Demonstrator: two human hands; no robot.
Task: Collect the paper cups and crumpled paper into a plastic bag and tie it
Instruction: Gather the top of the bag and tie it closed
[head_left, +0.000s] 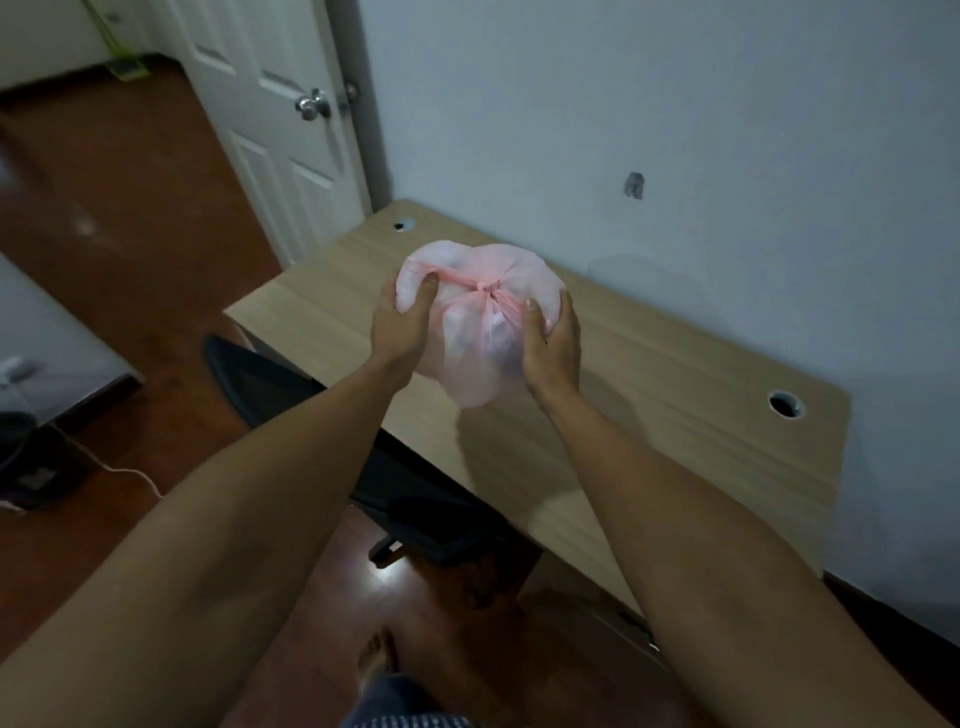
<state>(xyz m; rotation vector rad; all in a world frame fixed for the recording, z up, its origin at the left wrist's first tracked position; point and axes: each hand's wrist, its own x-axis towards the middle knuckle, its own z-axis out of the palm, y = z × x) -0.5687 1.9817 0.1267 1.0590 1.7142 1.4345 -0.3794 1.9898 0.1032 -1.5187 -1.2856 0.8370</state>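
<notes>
Plastic bag: the pink plastic bag (480, 332) is full and rounded, its handles drawn into a knot (488, 291) on top; it is held over the desk near its middle, and whether its bottom touches the top cannot be told.
Left hand: the left hand (402, 325) grips the bag's 9 o'clock side, thumb on a stretched handle strand.
Right hand: the right hand (553, 343) grasps the 3 o'clock side, thumb just beside the knot.
Desk: the light wood desk (649, 415) runs from 11 o'clock to 5 o'clock along the wall, with one cable hole (402, 225) at the far corner and another cable hole (785, 404) at 3 o'clock.
Room: pale wall (675, 130) behind the desk; white door (270, 104) with round knob (312, 105) at 11 o'clock; reddish wood floor (130, 234) to 9 o'clock.
Edges: a black chair (322, 426) sits against the desk's near edge, under the left forearm.
Open room: bare desk surface lies around the bag on all sides.
</notes>
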